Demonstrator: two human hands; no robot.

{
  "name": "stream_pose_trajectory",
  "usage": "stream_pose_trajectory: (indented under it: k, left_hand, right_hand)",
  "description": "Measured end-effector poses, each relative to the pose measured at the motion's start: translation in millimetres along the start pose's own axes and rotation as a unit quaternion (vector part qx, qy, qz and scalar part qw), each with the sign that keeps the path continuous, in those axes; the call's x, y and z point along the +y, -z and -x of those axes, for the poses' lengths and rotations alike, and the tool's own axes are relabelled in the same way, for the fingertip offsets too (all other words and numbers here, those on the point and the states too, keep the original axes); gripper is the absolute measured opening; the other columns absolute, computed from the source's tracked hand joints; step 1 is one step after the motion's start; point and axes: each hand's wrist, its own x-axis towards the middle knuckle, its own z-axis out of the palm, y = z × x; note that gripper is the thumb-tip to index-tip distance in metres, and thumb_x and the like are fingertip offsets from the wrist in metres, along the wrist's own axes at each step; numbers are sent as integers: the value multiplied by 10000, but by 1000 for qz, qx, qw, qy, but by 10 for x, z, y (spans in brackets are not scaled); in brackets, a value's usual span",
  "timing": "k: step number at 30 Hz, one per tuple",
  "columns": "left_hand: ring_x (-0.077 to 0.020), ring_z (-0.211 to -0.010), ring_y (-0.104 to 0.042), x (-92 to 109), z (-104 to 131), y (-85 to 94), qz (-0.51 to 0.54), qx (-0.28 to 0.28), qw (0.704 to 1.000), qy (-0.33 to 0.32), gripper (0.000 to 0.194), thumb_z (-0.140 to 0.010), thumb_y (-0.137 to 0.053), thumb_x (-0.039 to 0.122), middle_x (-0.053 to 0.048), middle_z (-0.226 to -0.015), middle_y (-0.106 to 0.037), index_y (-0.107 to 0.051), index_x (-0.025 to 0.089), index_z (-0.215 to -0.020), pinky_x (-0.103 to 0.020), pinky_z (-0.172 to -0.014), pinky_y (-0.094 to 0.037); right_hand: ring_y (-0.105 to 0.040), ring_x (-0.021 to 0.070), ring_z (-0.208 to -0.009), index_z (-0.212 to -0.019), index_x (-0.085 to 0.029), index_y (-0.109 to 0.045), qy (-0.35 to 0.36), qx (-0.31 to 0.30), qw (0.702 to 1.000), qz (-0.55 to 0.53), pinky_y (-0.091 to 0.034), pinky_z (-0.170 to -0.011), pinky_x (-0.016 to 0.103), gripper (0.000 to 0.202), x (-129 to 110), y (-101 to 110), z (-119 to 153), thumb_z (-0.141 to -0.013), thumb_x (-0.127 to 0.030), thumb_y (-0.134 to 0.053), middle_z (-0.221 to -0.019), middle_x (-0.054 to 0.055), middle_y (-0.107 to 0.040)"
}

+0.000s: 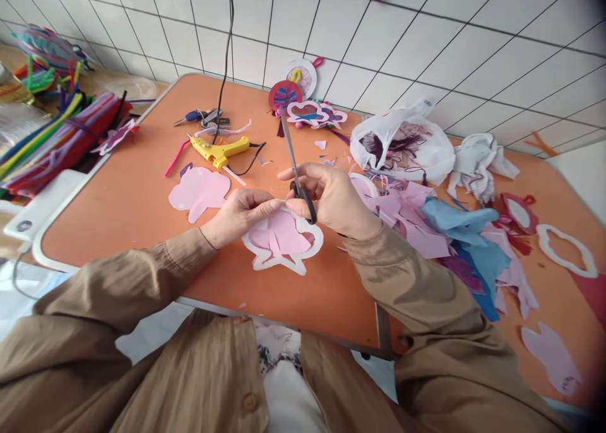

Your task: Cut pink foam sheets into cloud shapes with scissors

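Near the middle of the orange table, my left hand (242, 213) pinches the top edge of a white cut-out frame (312, 247) with pink paper (279, 234) inside its outline. My right hand (334, 196) holds scissors (290, 146) by their black handles, the blades pointing up and away from me. Its fingers are close to the frame's top edge, beside my left fingertips. Left of my left hand lies a pink flower-like cut-out (201, 192). Beyond it rests a yellow glue gun (220, 150) with a cable.
A white plastic bag (402, 142) and a heap of pink and blue scraps (459, 231) lie to the right. Keys (203, 116) and finished ornaments (285, 95) are at the back. Pipe cleaners (71, 136) sit left, near a white device (45, 209). Another white frame (567, 250) lies far right.
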Motion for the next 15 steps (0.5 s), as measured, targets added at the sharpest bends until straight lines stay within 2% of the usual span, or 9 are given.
stream_pose_trajectory:
  k: [3,7,12,15]
  left_hand:
    - [-91,-504,-296,1,-2,31,8,9,1000,8,612,-761,-717,707,29,-529,-361,-500,191,-515,-266,-478,-202]
    - [-114,-549,-404,-9,0,71,-5,6,1000,27,451,-754,-759,584,-2,-581,-513,-654,163,-633,-260,-510,-289]
    - [-104,-546,-392,-44,-7,92,-30,-1,999,33,378,-766,-753,477,7,-567,-491,-621,168,-593,-254,-509,-279]
    - [-105,-550,-416,-107,-13,118,-27,3,999,39,363,-769,-746,472,8,-569,-508,-640,167,-604,-251,-513,-294]
  right_hand:
    - [-621,144,-614,-959,-223,-687,7,18,1000,1,-532,-583,288,347,30,38,-25,-656,-333,-814,-699,-26,-656]
    - [-628,131,-607,-953,-219,-685,12,41,999,-5,-517,-558,257,324,47,118,-38,-647,-286,-767,-707,-39,-656]
    - [-606,104,-575,-928,-196,-692,27,37,999,-14,-502,-554,232,299,70,117,-68,-648,-252,-782,-681,-45,-669]
    - [-616,107,-611,-952,-195,-704,50,47,997,19,-508,-590,240,273,99,106,-95,-710,-288,-790,-709,-41,-672]
